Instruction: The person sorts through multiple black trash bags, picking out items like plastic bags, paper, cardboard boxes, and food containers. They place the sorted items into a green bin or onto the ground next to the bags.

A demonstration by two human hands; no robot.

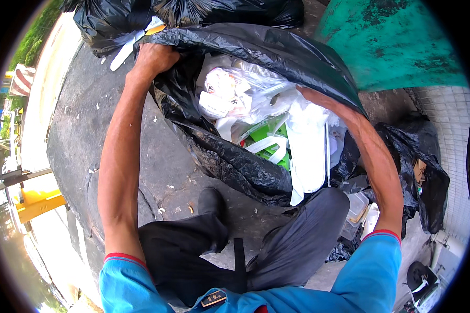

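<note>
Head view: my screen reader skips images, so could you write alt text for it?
A person's left hand and right hand grip the rim of an open black rubbish bag stuffed with white plastic bags and containers. More black bags lie on the pavement beyond.

Bright daylight, glare washing out the pavement at left, sharp centre, fisheye bending and dark vignette at the rim.
</note>
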